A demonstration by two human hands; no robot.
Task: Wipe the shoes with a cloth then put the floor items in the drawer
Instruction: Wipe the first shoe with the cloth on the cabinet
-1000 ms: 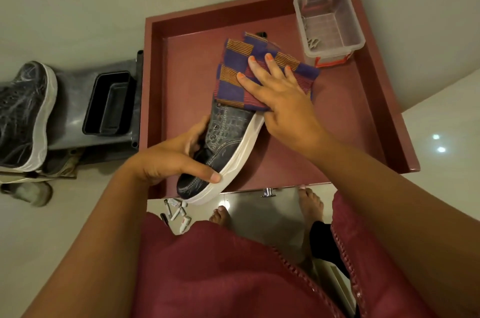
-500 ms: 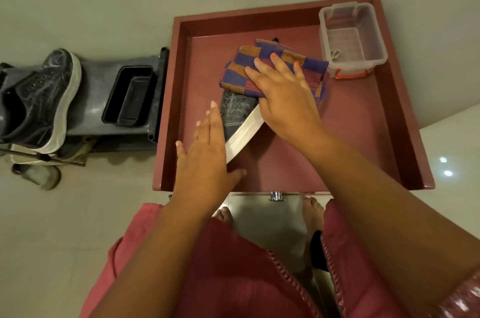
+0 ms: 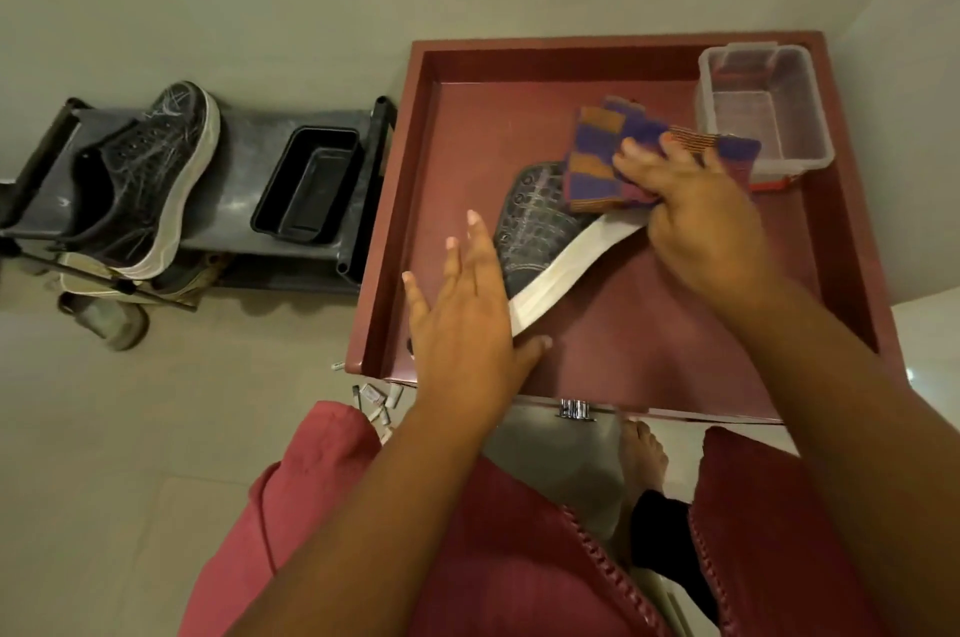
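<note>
A dark shoe with a white sole lies on its side inside the open red drawer. My right hand presses a purple and orange checked cloth onto the shoe's toe end. My left hand hovers over the shoe's heel end with flat, spread fingers, holding nothing. A second dark shoe stands on the black rack at the left. Several small white items lie on the floor by the drawer's front left corner.
A clear plastic box sits in the drawer's back right corner. A black tub rests on the black shoe rack, with more footwear beneath it. My bare feet and red garment are below the drawer front.
My left hand let go of the shoe and now hovers flat above its heel. The shoe lies on the drawer floor. My right hand keeps the cloth on the toe. The view shifted left.
</note>
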